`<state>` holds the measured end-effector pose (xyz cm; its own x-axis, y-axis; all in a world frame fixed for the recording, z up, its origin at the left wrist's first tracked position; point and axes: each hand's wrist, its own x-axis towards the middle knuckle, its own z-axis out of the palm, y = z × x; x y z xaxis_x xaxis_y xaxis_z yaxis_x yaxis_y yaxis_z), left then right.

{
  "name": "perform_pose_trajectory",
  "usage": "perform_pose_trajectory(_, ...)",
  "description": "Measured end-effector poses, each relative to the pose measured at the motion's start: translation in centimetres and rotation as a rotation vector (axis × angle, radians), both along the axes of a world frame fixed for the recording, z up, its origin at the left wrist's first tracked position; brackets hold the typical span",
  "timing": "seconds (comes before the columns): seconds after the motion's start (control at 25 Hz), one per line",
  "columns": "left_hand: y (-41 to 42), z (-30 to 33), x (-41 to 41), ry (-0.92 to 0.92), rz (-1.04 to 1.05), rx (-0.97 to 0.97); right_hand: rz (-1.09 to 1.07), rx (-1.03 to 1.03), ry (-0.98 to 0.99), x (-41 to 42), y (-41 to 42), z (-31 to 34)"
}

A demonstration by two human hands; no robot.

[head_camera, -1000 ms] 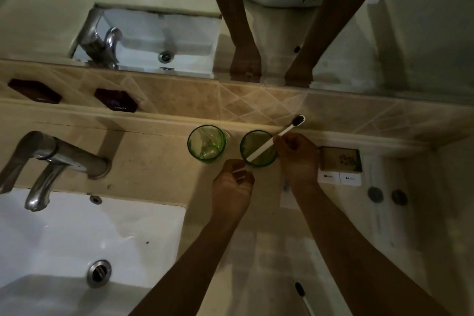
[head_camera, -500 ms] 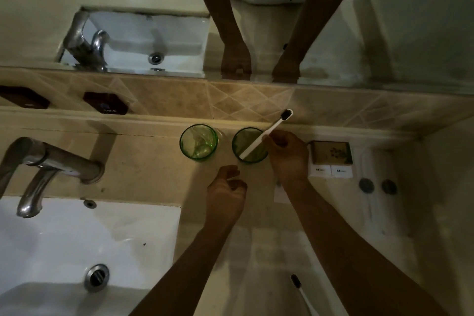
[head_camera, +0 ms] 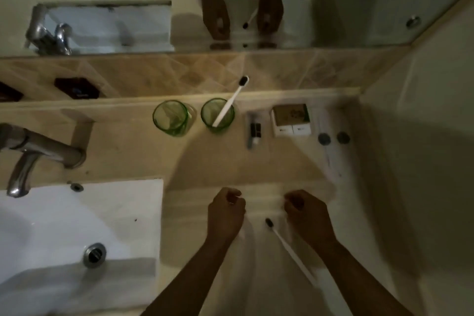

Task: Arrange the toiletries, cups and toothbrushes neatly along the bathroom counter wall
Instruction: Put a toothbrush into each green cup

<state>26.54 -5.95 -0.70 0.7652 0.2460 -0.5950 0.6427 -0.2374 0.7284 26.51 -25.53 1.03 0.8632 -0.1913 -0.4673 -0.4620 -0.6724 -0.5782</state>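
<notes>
We find the desk (head_camera: 128, 151) carrying a basin (head_camera: 77, 226) at 8 o'clock with its tap (head_camera: 38, 154) at 9. Along the wall, at 12 o'clock, stand two green cups: the left cup (head_camera: 170, 117) holds nothing we can make out, and the right cup (head_camera: 217, 115) holds one toothbrush (head_camera: 230, 102), leaning with its head toward the wall. To its right, toward 1 o'clock, lie a small tube (head_camera: 254, 129), a box (head_camera: 291, 119) and two pale bottles (head_camera: 333, 136) with dark caps, all in a row by the wall. In our judgement most of the task is done. A second toothbrush (head_camera: 289, 251) lies loose at 6 o'clock, well apart from the cups, and remains to be placed. The left hand (head_camera: 225, 210) and right hand (head_camera: 305, 213) flank its head, each loosely curled and gripping nothing. Labels on the box and tube are too blurred to read.
</notes>
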Motion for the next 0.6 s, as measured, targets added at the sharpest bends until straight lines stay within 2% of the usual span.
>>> perform_pose_trajectory(0.12, -2.0, 0.3, -4.7, 0.146, 0.094, -0.144, 0.116, -0.047, 0.116, -6.3, -1.6, 0.3)
perform_pose_trajectory(0.24, -3.9, 0.3, -7.7, 0.283, 0.206, -0.339, 0.203, -0.115, 0.09, -9.0, -1.1, 0.0)
perform_pose_trajectory(0.36, -4.7, 1.7, -9.5, 0.301, 0.199, -0.477, 0.229, -0.164, 0.044, -9.9, -0.2, -0.3)
perform_pose_trajectory(0.48, -4.5, 2.7, -10.2, 0.296, 0.13, -0.521, 0.201, -0.151, 0.041, -10.4, 1.2, -0.5)
perform_pose_trajectory(0.6, -3.7, 2.6, -11.0, 0.294, 0.202, -0.563, 0.173, -0.117, 0.072, -10.6, 2.4, -0.6)
